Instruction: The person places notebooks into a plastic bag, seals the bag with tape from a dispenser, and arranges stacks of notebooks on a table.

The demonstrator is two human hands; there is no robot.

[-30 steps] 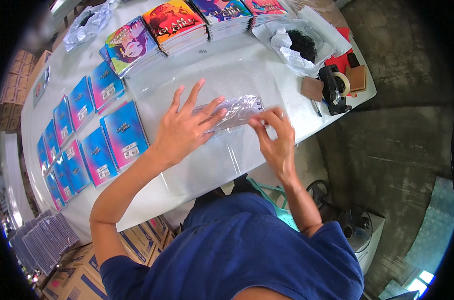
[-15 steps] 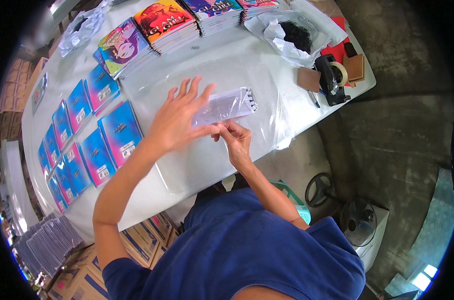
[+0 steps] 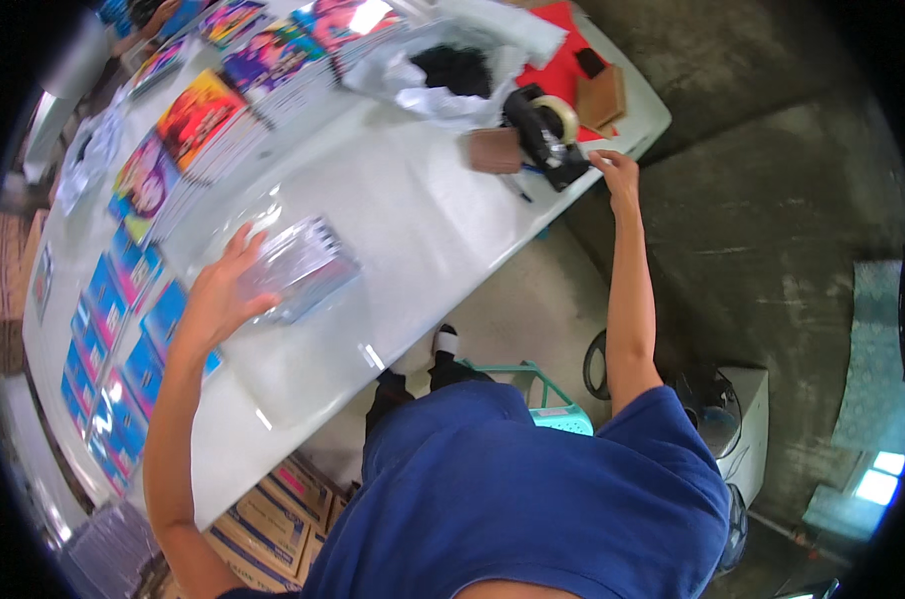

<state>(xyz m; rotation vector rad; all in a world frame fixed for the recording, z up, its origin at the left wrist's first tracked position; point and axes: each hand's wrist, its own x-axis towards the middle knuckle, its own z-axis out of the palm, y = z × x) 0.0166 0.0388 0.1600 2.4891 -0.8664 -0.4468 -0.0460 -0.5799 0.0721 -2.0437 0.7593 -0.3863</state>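
My left hand point(image 3: 218, 298) has its fingers and thumb spread at the left side of a clear-plastic-wrapped bundle point(image 3: 308, 268) lying on the white table; whether it presses on the bundle cannot be told. Spiral binding shows through the film at the bundle's top. Out to the right, my right hand point(image 3: 617, 175) is pinched at the end of a black tape dispenser point(image 3: 547, 138) holding a roll of tape. Anything between those fingertips is too small to make out.
Blue-pink notebooks point(image 3: 113, 299) lie in rows at left. Stacks of colourful spiral notebooks point(image 3: 198, 120) stand behind. Near the dispenser are a brown block point(image 3: 495, 151), a pen point(image 3: 519, 190) and a plastic-lined container with black material point(image 3: 452, 72). A green stool point(image 3: 562, 417) stands below the table.
My right hand has left the bundle and reached right to the tape dispenser. The bundle now lies on the table beside my left hand, which has lowered. The view has shifted to the right.
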